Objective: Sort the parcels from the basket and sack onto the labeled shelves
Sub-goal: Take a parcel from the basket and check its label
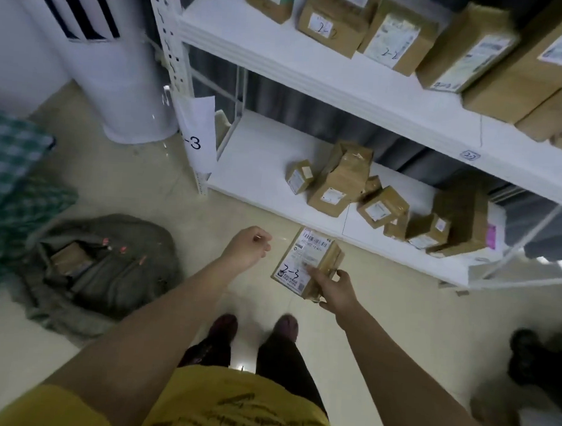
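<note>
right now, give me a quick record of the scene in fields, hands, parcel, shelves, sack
right hand: right hand grips a brown cardboard parcel with a white label, fingers curled round its near end
parcel mark: handwritten 2-3
left hand: left hand empty, loosely curled, beside the parcel
bottom shelf: white bottom shelf board holds a loose cluster of brown boxes; paper sign reading -3 on its post
upper shelf: white upper shelf board holds boxes marked 2-2
sack: grey fabric sack on the floor, open, a brown box inside
</note>
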`<state>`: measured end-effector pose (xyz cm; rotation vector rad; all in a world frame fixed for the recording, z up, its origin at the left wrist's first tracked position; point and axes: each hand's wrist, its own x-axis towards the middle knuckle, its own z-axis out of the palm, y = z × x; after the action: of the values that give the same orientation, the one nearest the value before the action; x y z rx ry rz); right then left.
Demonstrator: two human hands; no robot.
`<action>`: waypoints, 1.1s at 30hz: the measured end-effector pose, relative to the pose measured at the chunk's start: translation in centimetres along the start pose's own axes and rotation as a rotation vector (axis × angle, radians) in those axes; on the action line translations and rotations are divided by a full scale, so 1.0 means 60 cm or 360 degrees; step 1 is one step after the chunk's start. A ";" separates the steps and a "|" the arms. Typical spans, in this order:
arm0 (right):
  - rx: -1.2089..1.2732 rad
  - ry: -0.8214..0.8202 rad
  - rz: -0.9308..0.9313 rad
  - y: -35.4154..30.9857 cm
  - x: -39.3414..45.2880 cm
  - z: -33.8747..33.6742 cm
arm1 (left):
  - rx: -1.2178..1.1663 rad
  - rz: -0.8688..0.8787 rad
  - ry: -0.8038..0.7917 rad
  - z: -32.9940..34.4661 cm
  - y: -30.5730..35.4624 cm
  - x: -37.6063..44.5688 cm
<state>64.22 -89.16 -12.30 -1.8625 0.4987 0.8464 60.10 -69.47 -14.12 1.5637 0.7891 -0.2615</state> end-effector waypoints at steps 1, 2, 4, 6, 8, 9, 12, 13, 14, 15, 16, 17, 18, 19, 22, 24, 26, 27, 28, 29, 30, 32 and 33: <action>-0.0038 -0.0034 -0.0015 -0.013 0.020 -0.007 | -0.0025 -0.0018 0.0021 0.009 0.004 0.012; -0.0080 -0.0076 -0.0029 -0.027 0.040 -0.014 | -0.0049 -0.0044 0.0052 0.017 0.007 0.021; -0.0178 -0.0172 -0.0048 -0.053 0.084 -0.023 | -0.0104 -0.0095 0.0149 0.033 0.009 0.038; -0.0269 -0.0273 -0.0041 -0.073 0.124 -0.029 | -0.0121 -0.0153 0.0233 0.052 0.012 0.048; -0.0355 -0.0358 -0.0050 -0.090 0.170 -0.028 | -0.0118 -0.0224 0.0292 0.073 0.008 0.069; -0.0390 -0.0386 -0.0062 -0.097 0.197 -0.024 | -0.0111 -0.0257 0.0314 0.084 0.004 0.085; -0.0460 -0.0469 -0.0101 -0.106 0.296 0.003 | -0.0039 -0.0287 0.0410 0.104 -0.012 0.152; -0.0486 -0.0482 -0.0097 -0.102 0.332 0.016 | 0.0036 -0.0291 0.0431 0.107 -0.023 0.177; -0.0492 -0.0494 -0.0093 -0.096 0.370 0.031 | 0.0114 -0.0288 0.0443 0.109 -0.037 0.205; -0.0493 -0.0507 -0.0080 -0.086 0.413 0.048 | 0.0162 -0.0294 0.0452 0.113 -0.055 0.237; -0.0501 -0.0517 -0.0070 -0.077 0.454 0.066 | 0.0194 -0.0313 0.0449 0.116 -0.076 0.269; -0.0519 -0.0533 -0.0059 -0.067 0.496 0.086 | 0.0218 -0.0329 0.0444 0.118 -0.099 0.305; -0.0544 -0.0549 -0.0062 -0.057 0.538 0.105 | 0.0237 -0.0346 0.0430 0.119 -0.121 0.341; -0.0554 -0.0553 -0.0061 -0.048 0.579 0.122 | 0.0251 -0.0361 0.0415 0.119 -0.145 0.379; -0.0586 -0.0544 -0.0092 -0.015 0.698 0.167 | 0.0266 -0.0395 0.0407 0.116 -0.209 0.485; -0.0578 -0.0530 -0.0113 0.002 0.767 0.194 | 0.0264 -0.0363 0.0444 0.114 -0.249 0.550; -0.0521 -0.0494 -0.0170 0.015 0.828 0.221 | 0.0264 -0.0341 0.0478 0.111 -0.284 0.610; -0.0504 -0.0462 -0.0209 0.021 0.857 0.234 | 0.0262 -0.0330 0.0497 0.110 -0.300 0.637; -0.0502 -0.0428 -0.0266 0.025 0.883 0.246 | 0.0258 -0.0312 0.0520 0.109 -0.315 0.661; -0.0498 -0.0397 -0.0326 0.028 0.910 0.258 | 0.0251 -0.0283 0.0547 0.107 -0.330 0.684; -0.0477 -0.0382 -0.0402 0.032 0.935 0.269 | 0.0244 -0.0258 0.0574 0.106 -0.343 0.706; -0.0404 -0.0367 -0.0545 0.039 0.981 0.290 | 0.0217 -0.0238 0.0612 0.103 -0.369 0.743; -0.0353 -0.0361 -0.0634 0.041 1.001 0.299 | 0.0211 -0.0224 0.0621 0.101 -0.380 0.761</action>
<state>96.95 -72.18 -63.09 -1.9445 -0.1123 0.8494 81.33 -61.19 -60.17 1.7111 1.2092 -0.1118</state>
